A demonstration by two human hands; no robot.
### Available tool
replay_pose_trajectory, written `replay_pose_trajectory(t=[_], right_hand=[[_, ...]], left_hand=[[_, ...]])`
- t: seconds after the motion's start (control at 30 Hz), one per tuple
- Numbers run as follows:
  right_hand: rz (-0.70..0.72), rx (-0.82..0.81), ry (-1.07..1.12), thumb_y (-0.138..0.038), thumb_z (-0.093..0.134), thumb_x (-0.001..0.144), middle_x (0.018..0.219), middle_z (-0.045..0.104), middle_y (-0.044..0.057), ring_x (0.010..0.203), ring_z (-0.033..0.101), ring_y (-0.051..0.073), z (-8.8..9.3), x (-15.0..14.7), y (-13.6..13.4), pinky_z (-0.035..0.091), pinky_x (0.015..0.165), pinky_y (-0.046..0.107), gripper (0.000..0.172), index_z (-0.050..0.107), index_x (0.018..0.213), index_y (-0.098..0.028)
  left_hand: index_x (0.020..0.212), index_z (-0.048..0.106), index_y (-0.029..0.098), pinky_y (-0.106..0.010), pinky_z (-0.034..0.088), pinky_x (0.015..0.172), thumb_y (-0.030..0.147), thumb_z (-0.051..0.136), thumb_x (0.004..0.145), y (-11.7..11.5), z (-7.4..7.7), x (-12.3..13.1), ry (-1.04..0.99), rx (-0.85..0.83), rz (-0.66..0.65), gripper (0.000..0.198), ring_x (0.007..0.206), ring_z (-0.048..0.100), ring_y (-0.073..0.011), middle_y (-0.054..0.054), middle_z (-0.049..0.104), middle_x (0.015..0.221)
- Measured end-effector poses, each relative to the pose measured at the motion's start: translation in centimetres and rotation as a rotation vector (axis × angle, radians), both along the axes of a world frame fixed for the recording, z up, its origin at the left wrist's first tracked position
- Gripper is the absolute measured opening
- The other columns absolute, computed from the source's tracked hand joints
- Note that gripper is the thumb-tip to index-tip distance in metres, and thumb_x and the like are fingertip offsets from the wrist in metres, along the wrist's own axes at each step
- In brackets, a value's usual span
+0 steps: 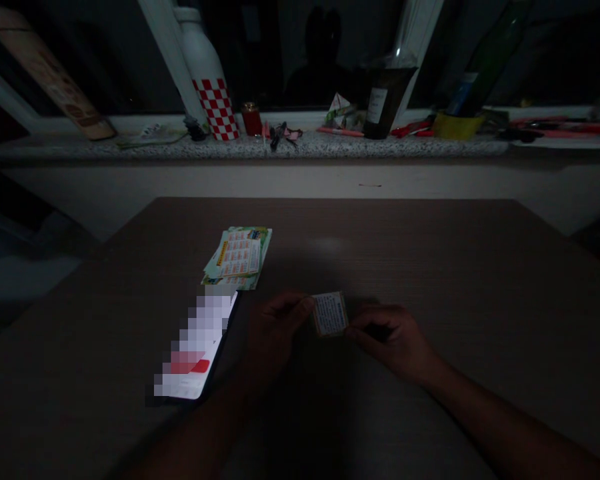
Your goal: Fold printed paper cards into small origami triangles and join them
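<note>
In dim light, a small square card [330,313] with fine print is held just above the brown table [430,267]. My left hand [273,330] pinches its left edge with thumb and fingers. My right hand [393,340] pinches its right edge. A stack of colourful printed cards [239,257] lies on the table to the upper left of my hands. A lit phone [197,350] lies flat beside my left hand, its screen glowing white.
A stone window sill [230,148] runs behind the table. On it stand a white bottle with red checks [207,73], a small red jar [251,119], a dark wine bottle [387,93], a green bottle [485,60], pens and small clutter.
</note>
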State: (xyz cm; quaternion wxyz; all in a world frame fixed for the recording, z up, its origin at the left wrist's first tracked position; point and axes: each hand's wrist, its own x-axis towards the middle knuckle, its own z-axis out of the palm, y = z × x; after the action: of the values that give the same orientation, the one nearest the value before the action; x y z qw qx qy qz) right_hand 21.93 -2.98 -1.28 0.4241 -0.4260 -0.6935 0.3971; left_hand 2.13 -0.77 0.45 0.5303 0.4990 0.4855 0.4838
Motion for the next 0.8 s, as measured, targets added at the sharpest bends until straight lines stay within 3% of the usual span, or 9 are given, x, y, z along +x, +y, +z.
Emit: replay_pose_trajectory(t=[0.27,0.53,0.63,0.8], right_hand=[[-0.007,-0.005,-0.001,-0.022,0.063,0.083,0.066,0.063,0.003,0.06,0.057,0.013,-0.12,-0.15,0.0,0.043,0.055,0.026,0.013,0.067,0.071,-0.016],[0.014,0.011,0.015,-0.02,0.065,0.081,0.07,0.065,0.002,0.065,0.059,0.013,-0.11,0.1,-0.03,0.046,0.06,0.026,0.007,0.067,0.075,-0.017],[-0.037,0.058,0.04,-0.02,0.067,0.08,0.073,0.065,0.001,0.066,0.06,0.013,-0.12,-0.05,0.08,0.048,0.06,0.025,0.003,0.068,0.082,-0.018],[-0.164,0.124,0.046,-0.022,0.066,0.081,0.063,0.065,0.001,0.057,0.058,0.013,-0.01,-0.25,-0.03,0.046,0.052,0.025,0.009,0.068,0.073,-0.018]], left_hand=[[0.073,0.069,0.017,-0.025,0.047,0.065,0.032,0.069,0.075,0.08,-0.38,-0.11,-0.057,-0.029,-0.011,0.015,0.068,0.059,-0.0138,0.001,0.064,0.071],[0.071,0.068,0.017,-0.024,0.046,0.064,0.029,0.067,0.077,-0.21,0.17,0.0,0.003,0.009,-0.01,0.014,0.067,0.057,-0.0133,0.001,0.063,0.07],[0.073,0.068,0.016,-0.025,0.047,0.065,0.028,0.067,0.078,-0.31,0.09,0.06,0.04,0.046,-0.037,0.013,0.071,0.058,-0.0142,0.0,0.063,0.073],[0.077,0.069,0.017,-0.023,0.046,0.064,0.023,0.065,0.08,-0.63,-0.17,0.27,0.128,0.176,-0.172,0.008,0.072,0.059,-0.0132,0.0,0.063,0.076]])
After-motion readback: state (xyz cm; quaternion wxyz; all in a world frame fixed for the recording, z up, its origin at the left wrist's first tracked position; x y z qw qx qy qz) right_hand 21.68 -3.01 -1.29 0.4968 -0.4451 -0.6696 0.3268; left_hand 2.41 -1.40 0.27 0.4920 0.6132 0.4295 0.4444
